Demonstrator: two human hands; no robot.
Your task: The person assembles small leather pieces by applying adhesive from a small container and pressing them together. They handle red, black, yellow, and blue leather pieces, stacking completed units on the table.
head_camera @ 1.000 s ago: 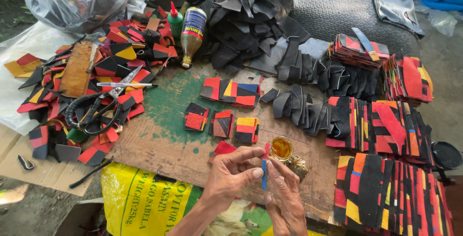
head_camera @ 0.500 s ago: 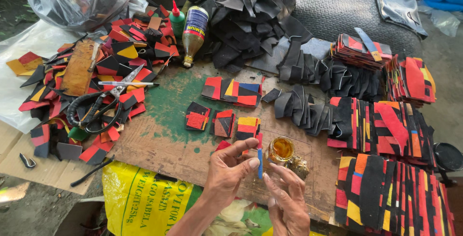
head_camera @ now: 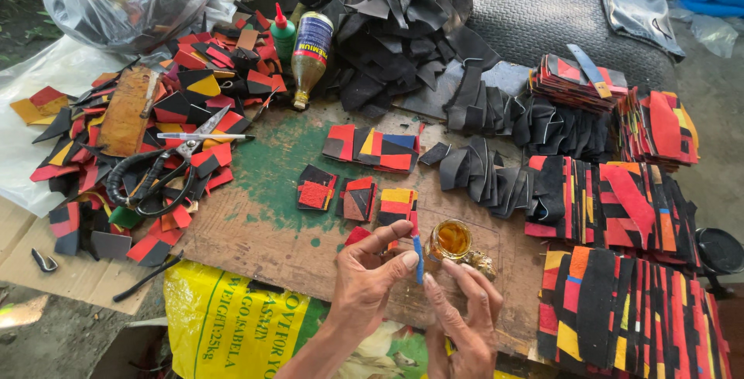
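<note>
1. Blue stick (head_camera: 418, 259): a thin blue tool held upright between both hands at the near edge of the wooden board (head_camera: 263, 232), just left of the small open glue tin (head_camera: 452, 239).
2. Left hand (head_camera: 370, 278): thumb and forefinger are closed in a pinch; they meet at the stick and a small red piece (head_camera: 357, 235), though which of the two they grip cannot be told.
3. Right hand (head_camera: 465, 313): fingers are curled together, fingertips at the lower part of the stick and beside the tin.
4. Three small red, black and yellow patches (head_camera: 359, 195) lie on the board just beyond the hands.
5. Scissors (head_camera: 167, 162) rest on the heap of coloured scraps at left.
6. Bottle (head_camera: 308, 57) lies at the far edge, beside the pile of black pieces (head_camera: 403, 30).
7. Stacked striped patches (head_camera: 628, 317) fill the right side.
</note>
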